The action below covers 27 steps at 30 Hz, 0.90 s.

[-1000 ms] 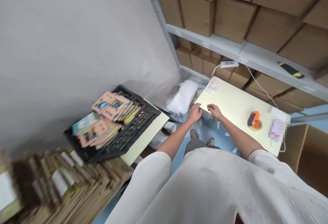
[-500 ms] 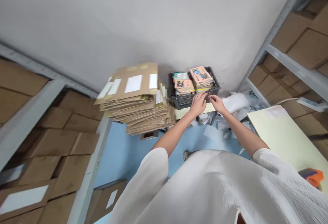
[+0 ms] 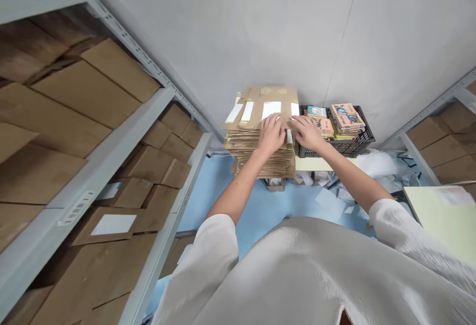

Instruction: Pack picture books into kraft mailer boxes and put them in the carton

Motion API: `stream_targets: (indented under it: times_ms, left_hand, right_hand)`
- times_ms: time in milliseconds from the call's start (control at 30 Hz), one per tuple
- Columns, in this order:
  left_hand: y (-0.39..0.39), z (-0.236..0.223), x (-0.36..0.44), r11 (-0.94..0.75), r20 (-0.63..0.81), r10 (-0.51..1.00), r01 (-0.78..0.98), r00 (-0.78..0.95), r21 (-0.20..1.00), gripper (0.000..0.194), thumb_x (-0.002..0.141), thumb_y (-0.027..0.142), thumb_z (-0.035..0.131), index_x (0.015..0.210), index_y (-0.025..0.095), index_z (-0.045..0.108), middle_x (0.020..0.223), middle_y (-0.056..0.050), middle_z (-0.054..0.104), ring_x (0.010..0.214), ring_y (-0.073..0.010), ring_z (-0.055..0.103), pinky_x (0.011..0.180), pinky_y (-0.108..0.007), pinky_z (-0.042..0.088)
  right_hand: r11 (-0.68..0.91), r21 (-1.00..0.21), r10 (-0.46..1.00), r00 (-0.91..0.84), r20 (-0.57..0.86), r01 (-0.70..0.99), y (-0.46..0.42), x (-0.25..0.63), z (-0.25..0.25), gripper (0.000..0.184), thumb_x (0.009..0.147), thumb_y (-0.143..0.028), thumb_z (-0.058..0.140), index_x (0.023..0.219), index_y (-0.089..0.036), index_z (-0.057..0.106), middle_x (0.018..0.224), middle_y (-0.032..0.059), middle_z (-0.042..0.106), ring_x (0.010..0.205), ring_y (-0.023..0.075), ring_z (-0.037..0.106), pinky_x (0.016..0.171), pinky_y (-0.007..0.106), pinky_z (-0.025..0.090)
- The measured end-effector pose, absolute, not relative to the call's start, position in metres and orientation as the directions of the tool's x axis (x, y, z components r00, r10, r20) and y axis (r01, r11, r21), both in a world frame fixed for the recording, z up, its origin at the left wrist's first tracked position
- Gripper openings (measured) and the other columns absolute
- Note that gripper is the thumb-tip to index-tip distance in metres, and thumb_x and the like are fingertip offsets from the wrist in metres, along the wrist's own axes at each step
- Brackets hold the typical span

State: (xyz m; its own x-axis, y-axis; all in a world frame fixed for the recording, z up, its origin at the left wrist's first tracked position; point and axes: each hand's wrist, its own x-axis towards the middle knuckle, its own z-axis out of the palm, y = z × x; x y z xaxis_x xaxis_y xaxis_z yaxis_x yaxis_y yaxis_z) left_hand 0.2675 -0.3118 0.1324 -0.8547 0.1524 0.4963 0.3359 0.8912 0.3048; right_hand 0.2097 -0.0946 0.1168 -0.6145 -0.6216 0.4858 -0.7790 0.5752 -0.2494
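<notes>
A tall stack of flattened cardboard boxes point(image 3: 260, 151) with white labels stands against the wall. My left hand point(image 3: 272, 135) lies on the front edge of its top sheet, fingers stretched out and apart. At the stack's right front corner, my right hand point(image 3: 308, 132) touches the cardboard with its fingers extended; its thumb is partly hidden. Just behind and right of that hand is a black plastic crate point(image 3: 336, 149). It holds small stacks of booklets point(image 3: 345, 117) with pink and orange covers.
Metal shelving point(image 3: 85, 191) loaded with brown cartons point(image 3: 74, 102) rises on the left. More cartons point(image 3: 453, 141) fill a rack on the right. A pale table point(image 3: 442, 226) stands near my right side. Paper scraps point(image 3: 330, 201) litter the blue floor.
My hands have moved left from the front of the crate onto the cardboard stack. The view has turned left, bringing more of the left shelving in.
</notes>
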Motion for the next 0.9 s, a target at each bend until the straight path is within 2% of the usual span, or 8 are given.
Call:
stream_targets:
  times_ms: [167, 333, 500, 667, 900]
  left_hand:
    - [-0.343, 0.125, 0.269, 0.912, 0.440, 0.132, 0.283, -0.888, 0.298, 0.049, 0.108, 0.030, 0.052, 0.154, 0.020, 0.064, 0.166, -0.016, 0.062, 0.161, -0.0321, 0.051, 0.137, -0.055, 0.036]
    - [-0.346, 0.134, 0.271, 0.917, 0.447, 0.157, 0.298, -0.881, 0.265, 0.052, 0.107, 0.025, 0.052, 0.157, 0.020, 0.062, 0.168, -0.016, 0.061, 0.162, -0.0324, 0.051, 0.138, -0.057, 0.035]
    - [-0.337, 0.156, 0.266, 0.907, 0.490, 0.197, 0.348, -0.849, 0.238, 0.068, 0.101, 0.014, 0.052, 0.168, 0.023, 0.051, 0.174, -0.013, 0.055, 0.164, -0.0310, 0.049, 0.140, -0.060, 0.032]
    - [-0.292, 0.179, 0.258, 0.871, 0.521, 0.293, 0.449, -0.801, 0.201, 0.069, 0.102, 0.013, 0.054, 0.170, 0.023, 0.049, 0.177, -0.014, 0.051, 0.167, -0.0315, 0.044, 0.142, -0.062, 0.028]
    - [-0.170, 0.172, 0.244, 0.724, 0.520, 0.480, 0.654, -0.707, 0.219, 0.071, 0.101, 0.008, 0.049, 0.170, 0.023, 0.051, 0.175, -0.015, 0.054, 0.165, -0.0313, 0.047, 0.139, -0.064, 0.030]
  right_hand:
    - [0.556, -0.029, -0.742, -0.512, 0.433, -0.831, -0.119, 0.205, 0.129, 0.051, 0.111, -0.018, 0.045, 0.158, -0.018, 0.065, 0.158, 0.0160, 0.069, 0.141, 0.0360, 0.055, 0.119, 0.057, 0.038]
    - [0.570, 0.058, -0.742, -0.484, 0.465, -0.819, -0.118, 0.201, 0.141, 0.050, 0.116, -0.022, 0.039, 0.158, -0.017, 0.065, 0.153, 0.0158, 0.073, 0.136, 0.0336, 0.059, 0.111, 0.052, 0.042]
    - [0.634, 0.059, -0.648, -0.488, 0.585, -0.771, -0.097, 0.206, 0.153, 0.050, 0.117, -0.027, 0.040, 0.162, -0.020, 0.062, 0.154, 0.0161, 0.073, 0.138, 0.0322, 0.061, 0.112, 0.051, 0.042]
    - [0.713, 0.009, -0.531, -0.532, 0.659, -0.701, -0.049, 0.216, 0.159, 0.051, 0.118, -0.035, 0.041, 0.163, -0.024, 0.062, 0.153, 0.0148, 0.073, 0.139, 0.0328, 0.061, 0.116, 0.053, 0.042]
    - [0.813, -0.134, -0.375, -0.685, 0.624, -0.567, 0.079, 0.259, 0.148, 0.053, 0.117, -0.041, 0.042, 0.163, -0.025, 0.062, 0.155, 0.0144, 0.072, 0.141, 0.0353, 0.061, 0.121, 0.059, 0.040]
